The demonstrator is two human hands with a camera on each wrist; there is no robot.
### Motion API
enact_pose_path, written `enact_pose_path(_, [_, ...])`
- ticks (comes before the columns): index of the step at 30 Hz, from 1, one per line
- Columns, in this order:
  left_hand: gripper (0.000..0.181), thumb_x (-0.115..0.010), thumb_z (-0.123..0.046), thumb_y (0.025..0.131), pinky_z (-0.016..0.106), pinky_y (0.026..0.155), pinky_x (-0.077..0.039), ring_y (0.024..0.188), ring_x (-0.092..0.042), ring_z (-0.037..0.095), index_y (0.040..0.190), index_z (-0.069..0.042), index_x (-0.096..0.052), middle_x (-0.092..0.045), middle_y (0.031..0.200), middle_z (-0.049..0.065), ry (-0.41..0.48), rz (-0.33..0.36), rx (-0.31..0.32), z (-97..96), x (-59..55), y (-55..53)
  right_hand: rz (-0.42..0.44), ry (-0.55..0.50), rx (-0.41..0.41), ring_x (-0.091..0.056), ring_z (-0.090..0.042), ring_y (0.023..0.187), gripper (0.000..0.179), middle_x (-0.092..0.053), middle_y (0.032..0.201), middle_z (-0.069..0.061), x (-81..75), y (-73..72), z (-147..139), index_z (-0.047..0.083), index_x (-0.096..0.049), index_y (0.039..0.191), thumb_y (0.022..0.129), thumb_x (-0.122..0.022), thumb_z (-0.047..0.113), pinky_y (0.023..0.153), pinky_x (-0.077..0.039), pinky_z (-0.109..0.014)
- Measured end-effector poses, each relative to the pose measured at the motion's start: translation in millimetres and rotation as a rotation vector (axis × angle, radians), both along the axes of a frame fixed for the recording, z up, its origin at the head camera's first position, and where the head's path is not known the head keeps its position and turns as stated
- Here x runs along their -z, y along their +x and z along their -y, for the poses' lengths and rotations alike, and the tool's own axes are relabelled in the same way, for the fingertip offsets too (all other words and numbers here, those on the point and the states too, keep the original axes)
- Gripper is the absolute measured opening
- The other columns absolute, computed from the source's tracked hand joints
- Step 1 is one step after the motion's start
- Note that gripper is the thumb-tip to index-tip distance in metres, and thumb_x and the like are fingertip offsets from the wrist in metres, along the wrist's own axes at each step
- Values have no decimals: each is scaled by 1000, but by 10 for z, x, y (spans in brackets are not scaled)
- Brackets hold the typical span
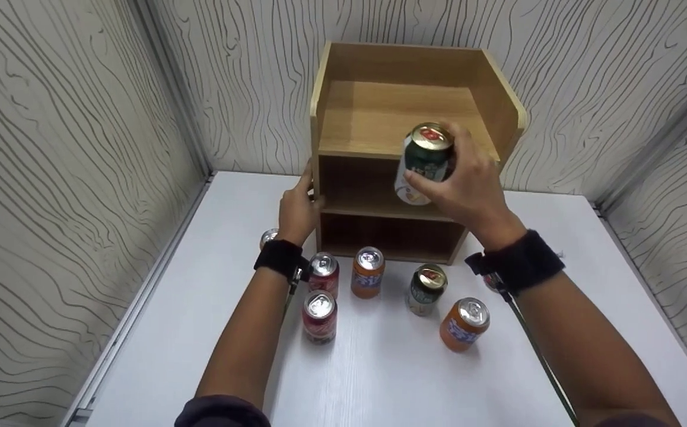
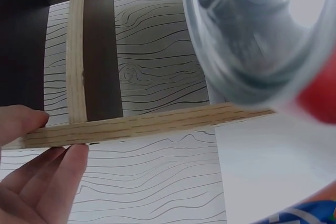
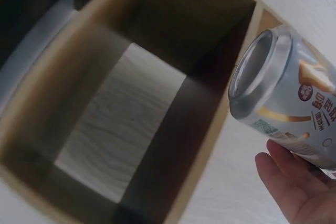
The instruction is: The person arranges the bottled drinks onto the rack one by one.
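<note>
A white bench (image 1: 379,379) fills the corner of a booth. Its left wall (image 1: 53,178) and back wall (image 1: 248,89) carry a dark wood-grain line pattern, as does the wall on the right; grey metal rails (image 1: 171,83) run up the corners. Towards the back stands one wooden shelf (image 1: 391,112) with three levels: an open top with raised sides and two compartments below.

Seven cans can be counted: two green, two red, two orange, and one mostly hidden by the left wrist, showing a silver lid (image 1: 269,236). One green can (image 1: 423,160) is up in the air before the shelf, tilted, grasped between the thumb and fingers of the right hand (image 1: 468,178). The left hand (image 1: 298,210) pinches the edge of the shelf's left side. The other green can (image 1: 425,290) stands on the bench, between a rear orange can (image 1: 367,276) and a front orange can (image 1: 462,329). To their left, the red cans (image 1: 320,320) stand one before the other.
</note>
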State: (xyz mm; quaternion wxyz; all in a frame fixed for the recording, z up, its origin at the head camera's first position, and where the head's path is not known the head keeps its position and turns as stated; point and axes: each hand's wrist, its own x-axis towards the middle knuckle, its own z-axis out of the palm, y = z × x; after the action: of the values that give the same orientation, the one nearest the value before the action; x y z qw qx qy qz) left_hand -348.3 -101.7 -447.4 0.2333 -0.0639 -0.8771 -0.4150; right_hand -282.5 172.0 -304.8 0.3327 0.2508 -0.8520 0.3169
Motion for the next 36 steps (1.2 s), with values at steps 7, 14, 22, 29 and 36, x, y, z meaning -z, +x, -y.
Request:
enact_pose_path(7, [80, -68, -4, 88, 31, 76, -56, 95, -69, 25, 154, -26, -30, -65, 121, 16, -3, 12, 3, 3, 16, -11, 108, -3, 3, -56, -29, 111, 85, -59, 124, -12, -357, -278, 388, 7, -44, 139, 74, -82, 45, 93, -45, -43])
enact_pose_path(14, [79, -68, -4, 88, 31, 76, -56, 95, -69, 25, 154, -25, -30, -64, 124, 14, -12, 13, -1, 8, 12, -3, 213, -34, 41, -52, -24, 119, 89, -55, 132, -9, -511, -576, 740, 12, -39, 144, 74, -81, 46, 96, -43, -37])
enact_pose_path(22, [81, -68, -4, 89, 30, 79, -55, 101, -67, 24, 155, -26, -27, -61, 129, 11, 9, 24, 15, -19, 0, -26, 308, -63, 21, -51, -16, 119, 89, -51, 137, -6, -524, -853, 1024, 16, -35, 148, 76, -82, 43, 94, -45, -28])
enact_pose_path(29, [81, -69, -4, 89, 28, 77, -55, 97, -69, 23, 155, -27, -29, -64, 124, 13, 10, 18, 17, -45, 0, -45, 350, -83, 49, -50, -14, 121, 92, -47, 141, -4, -464, -1017, 1099, 18, -31, 150, 77, -81, 42, 96, -43, -24])
enact_pose_path(36, [80, -68, -2, 88, 28, 78, -55, 98, -68, 24, 155, -22, -29, -65, 122, 14, 7, 13, 16, 0, 21, -47, 359, -70, 38, -50, -14, 122, 90, -46, 143, -5, -425, -1096, 1216, 18, -29, 151, 80, -80, 39, 96, -42, -23])
